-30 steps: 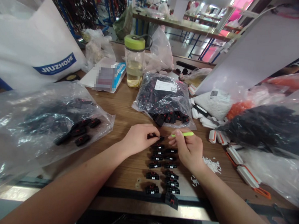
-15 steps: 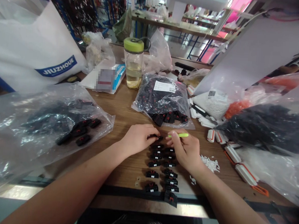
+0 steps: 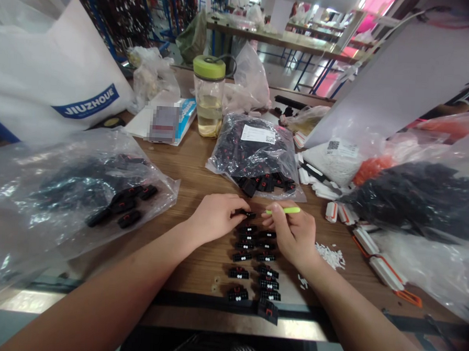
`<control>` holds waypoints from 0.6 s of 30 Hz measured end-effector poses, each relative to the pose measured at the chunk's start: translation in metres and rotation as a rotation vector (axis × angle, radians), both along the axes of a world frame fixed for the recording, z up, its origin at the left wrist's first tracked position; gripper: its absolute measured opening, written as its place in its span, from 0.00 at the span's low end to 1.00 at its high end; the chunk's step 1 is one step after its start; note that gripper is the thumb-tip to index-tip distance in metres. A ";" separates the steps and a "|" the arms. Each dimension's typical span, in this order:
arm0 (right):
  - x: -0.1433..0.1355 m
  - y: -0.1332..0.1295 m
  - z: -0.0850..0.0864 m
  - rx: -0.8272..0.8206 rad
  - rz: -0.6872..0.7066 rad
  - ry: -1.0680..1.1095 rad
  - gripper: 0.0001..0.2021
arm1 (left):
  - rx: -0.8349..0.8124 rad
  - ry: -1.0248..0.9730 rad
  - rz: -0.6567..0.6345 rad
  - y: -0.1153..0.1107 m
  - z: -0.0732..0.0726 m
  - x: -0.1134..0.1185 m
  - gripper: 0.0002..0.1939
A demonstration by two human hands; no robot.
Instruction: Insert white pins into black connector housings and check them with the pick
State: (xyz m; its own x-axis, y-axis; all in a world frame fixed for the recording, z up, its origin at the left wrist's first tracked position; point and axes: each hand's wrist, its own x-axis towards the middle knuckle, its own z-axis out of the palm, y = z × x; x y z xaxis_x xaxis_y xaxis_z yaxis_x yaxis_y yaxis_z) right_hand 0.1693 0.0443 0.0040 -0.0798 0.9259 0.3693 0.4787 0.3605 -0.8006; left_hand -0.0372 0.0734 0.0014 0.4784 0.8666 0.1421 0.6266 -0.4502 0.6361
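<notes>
By the left hand (image 3: 217,216), a small black plastic connector (image 3: 249,214) is pinched between thumb and fingers, near the far end of two columns of black block-shaped connectors (image 3: 238,272), most of them marked with white dots. A slim lime-green tool (image 3: 288,210) is gripped by the right hand (image 3: 295,232), just right of the pinched piece; whether its tip touches that piece cannot be told. To the right, small white pieces (image 3: 330,255) are scattered on the brown wooden table (image 3: 190,165). Beyond both hands, a labelled clear plastic bag of black parts (image 3: 247,154) is laid, its near edge spilling connectors.
</notes>
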 end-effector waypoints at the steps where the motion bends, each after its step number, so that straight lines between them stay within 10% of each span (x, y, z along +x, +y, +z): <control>1: 0.000 0.000 0.000 -0.001 -0.006 0.003 0.13 | 0.001 0.004 0.002 0.000 0.000 0.000 0.09; 18: -0.001 0.002 -0.002 -0.027 0.027 -0.037 0.13 | 0.013 0.017 0.001 0.000 0.002 0.002 0.10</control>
